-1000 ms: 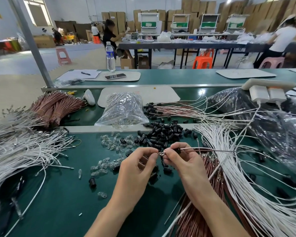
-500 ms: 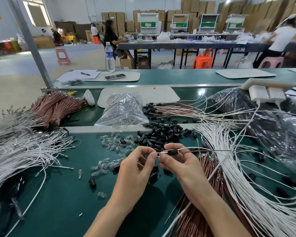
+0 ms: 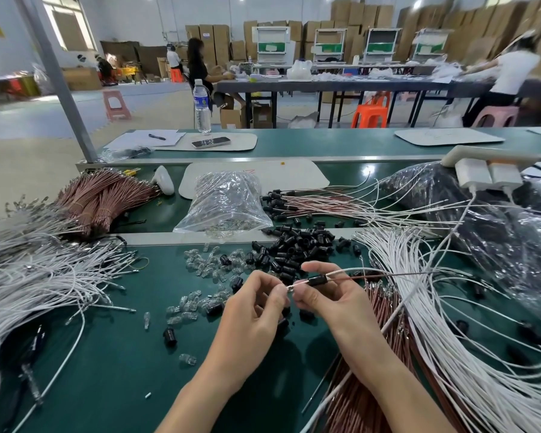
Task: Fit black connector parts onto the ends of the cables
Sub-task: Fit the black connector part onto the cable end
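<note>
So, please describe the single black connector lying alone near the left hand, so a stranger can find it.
On the green bench, look just left of the left hand. The lone black connector lies there apart from the black pile, with only clear parts nearby.

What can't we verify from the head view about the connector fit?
- Metal terminal tips: head view, too small and pinched between the left hand and right hand, so seating is unclear.
- Inside the black cylindrical connector part: its own opaque shell hides it.
- Far ends of the held white cable and brown cable: lost in the white cable pile.
</note>
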Demonstrator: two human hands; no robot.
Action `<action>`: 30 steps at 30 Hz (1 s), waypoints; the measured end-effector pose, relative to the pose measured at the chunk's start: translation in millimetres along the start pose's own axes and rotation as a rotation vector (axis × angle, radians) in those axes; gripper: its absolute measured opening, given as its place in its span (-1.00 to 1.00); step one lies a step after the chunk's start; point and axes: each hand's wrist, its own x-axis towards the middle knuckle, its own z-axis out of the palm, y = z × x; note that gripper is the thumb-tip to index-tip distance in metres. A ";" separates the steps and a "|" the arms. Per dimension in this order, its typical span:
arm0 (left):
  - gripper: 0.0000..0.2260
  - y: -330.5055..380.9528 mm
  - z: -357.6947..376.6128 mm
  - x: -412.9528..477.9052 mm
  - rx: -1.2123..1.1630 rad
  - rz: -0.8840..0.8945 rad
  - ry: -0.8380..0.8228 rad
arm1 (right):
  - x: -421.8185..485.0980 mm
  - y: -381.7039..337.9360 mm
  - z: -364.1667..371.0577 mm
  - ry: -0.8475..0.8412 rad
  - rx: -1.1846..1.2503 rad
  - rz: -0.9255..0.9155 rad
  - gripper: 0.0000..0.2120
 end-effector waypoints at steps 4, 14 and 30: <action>-0.86 -2.0 2.6 -0.4 0.005 0.012 -0.011 | 0.5 0.4 -0.1 0.005 -0.024 -0.003 -0.74; -0.87 -4.5 6.7 -0.8 0.121 0.048 0.009 | 0.5 1.6 0.8 -0.059 -0.050 0.011 -0.78; -0.69 -25.4 -48.8 37.5 1.078 -0.165 -0.004 | 9.8 6.9 -8.5 0.108 0.293 0.134 -0.61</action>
